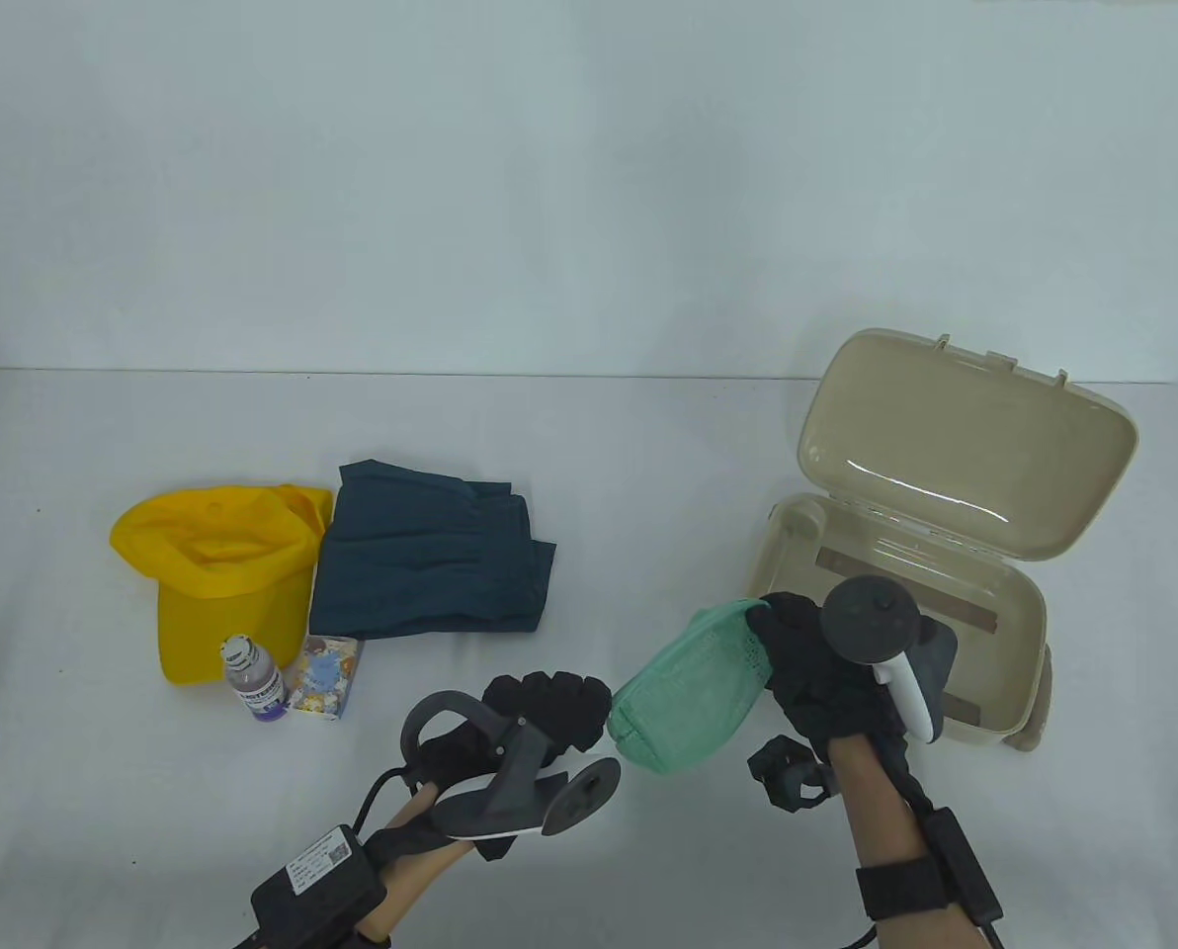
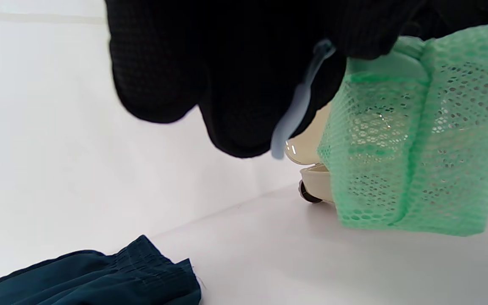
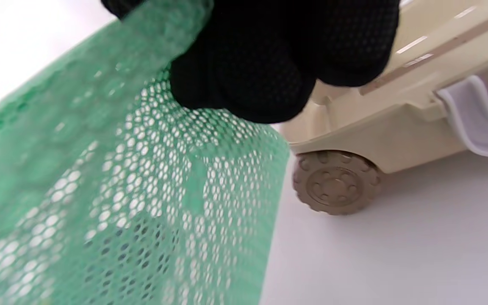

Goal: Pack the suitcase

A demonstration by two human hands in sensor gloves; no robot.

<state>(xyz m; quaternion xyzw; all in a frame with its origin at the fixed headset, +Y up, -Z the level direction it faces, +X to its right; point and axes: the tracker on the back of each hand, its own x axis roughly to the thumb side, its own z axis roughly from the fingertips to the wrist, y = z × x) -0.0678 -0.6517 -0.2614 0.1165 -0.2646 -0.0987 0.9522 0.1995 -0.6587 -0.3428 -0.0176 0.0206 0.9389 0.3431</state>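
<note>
While gripped, green mesh pouch (image 1: 693, 697) seems see-through.

A pale worktop (image 1: 589, 474) carries everything. Behind it stands a plain, light wall (image 1: 589, 178), meeting it along a straight edge.

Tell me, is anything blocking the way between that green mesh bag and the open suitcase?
Nothing visible blocks it. The right hand grips the green mesh bag just left of the suitcase, whose lid stands open. Its inside looks empty apart from two brown strips. The left hand is at the bag's other end, away from the case.
</note>
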